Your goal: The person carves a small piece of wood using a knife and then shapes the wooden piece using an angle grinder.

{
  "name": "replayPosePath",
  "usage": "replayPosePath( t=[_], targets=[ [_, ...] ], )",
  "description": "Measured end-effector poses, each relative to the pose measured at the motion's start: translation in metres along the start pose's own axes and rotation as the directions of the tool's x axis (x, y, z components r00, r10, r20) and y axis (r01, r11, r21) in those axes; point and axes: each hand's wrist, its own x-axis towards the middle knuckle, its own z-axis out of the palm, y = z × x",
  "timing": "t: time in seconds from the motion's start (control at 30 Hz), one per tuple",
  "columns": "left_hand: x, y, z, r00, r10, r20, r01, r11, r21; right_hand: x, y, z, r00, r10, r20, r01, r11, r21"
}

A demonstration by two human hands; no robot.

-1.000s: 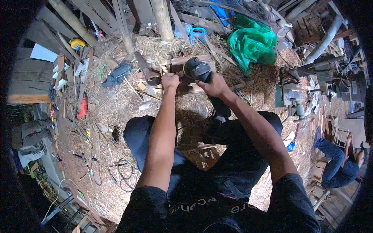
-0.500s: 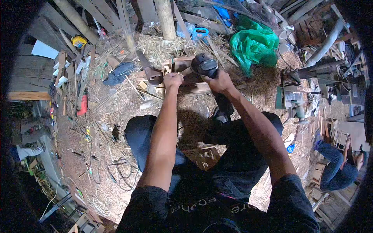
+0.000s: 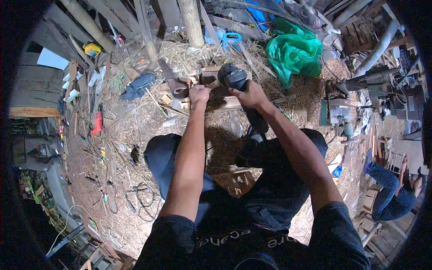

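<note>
My right hand (image 3: 252, 95) is closed round a black power tool (image 3: 232, 75), which looks like a cordless angle grinder. Its rounded head points away from me and its body runs back toward my knees. Close to its left, my left hand (image 3: 199, 95) is closed on a small piece of wood (image 3: 213, 84), mostly hidden by the fingers. The tool's head is beside this piece; whether they touch I cannot tell. Below both hands lies a wooden block (image 3: 229, 103). A handsaw (image 3: 177, 87) lies just left of my left hand.
A green plastic sheet (image 3: 294, 49) lies at the back right, near a blue-handled tool (image 3: 231, 38). A red power tool (image 3: 97, 122), dark cloth (image 3: 138, 85) and cables (image 3: 141, 202) lie on the left. Another person (image 3: 393, 193) sits far right. Straw and shavings cover the ground.
The power tool's head has shifted slightly left toward my left hand, and my right hand moved with it. My left hand stays nearly where it was.
</note>
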Motion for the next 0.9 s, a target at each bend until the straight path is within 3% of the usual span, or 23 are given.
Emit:
replayPosePath(
  t=[0.07, 0.13, 0.17, 0.27, 0.37, 0.47, 0.5, 0.67, 0.8, 0.83, 0.9],
  targets=[
    [-0.005, 0.01, -0.001, 0.994, -0.072, 0.084, 0.075, 0.997, -0.037, 0.008, 0.005, -0.003, 0.998, 0.054, -0.021, -0.054, 0.998, -0.037],
    [0.003, 0.005, -0.001, 0.97, -0.159, 0.185, 0.205, 0.943, -0.263, 0.017, 0.016, -0.006, 0.987, 0.159, -0.026, -0.161, 0.98, -0.119],
    [0.006, 0.002, 0.0, 0.951, -0.193, 0.243, 0.274, 0.889, -0.366, 0.014, 0.024, -0.006, 0.989, -0.069, -0.129, 0.076, 0.996, 0.048],
    [-0.024, 0.042, -0.001, 0.971, -0.233, 0.059, 0.24, 0.921, -0.306, 0.014, 0.026, -0.008, 0.996, 0.064, -0.062, -0.066, 0.997, -0.028],
    [-0.021, 0.034, 0.002, 0.979, -0.201, 0.021, 0.198, 0.934, -0.298, 0.009, 0.022, -0.004, 0.998, 0.053, -0.038, -0.053, 0.999, -0.005],
    [-0.041, 0.067, -0.016, 1.0, 0.015, 0.007, -0.016, 0.975, 0.22, 0.003, 0.006, 0.0, 0.999, 0.05, -0.012, -0.051, 0.99, -0.131],
    [-0.038, 0.061, -0.014, 0.999, 0.036, -0.024, -0.03, 0.977, 0.209, 0.006, 0.013, 0.006, 1.0, -0.022, 0.002, 0.022, 1.0, -0.013],
    [-0.033, 0.039, -0.008, 0.991, 0.067, -0.119, -0.047, 0.985, 0.164, 0.003, -0.001, 0.0, 1.0, 0.014, -0.007, -0.015, 1.0, -0.015],
    [-0.028, 0.033, -0.005, 0.996, 0.07, -0.057, -0.061, 0.988, 0.145, 0.027, 0.022, 0.005, 0.995, 0.103, 0.006, -0.102, 0.993, -0.05],
    [-0.028, 0.034, -0.006, 0.998, 0.054, -0.027, -0.05, 0.989, 0.141, 0.021, 0.021, 0.0, 0.997, -0.055, -0.051, 0.055, 0.998, -0.004],
    [-0.025, 0.029, -0.006, 0.996, 0.093, -0.016, -0.089, 0.985, 0.147, 0.017, 0.014, -0.002, 1.0, -0.003, -0.03, 0.002, 1.0, -0.023]
  ],
)
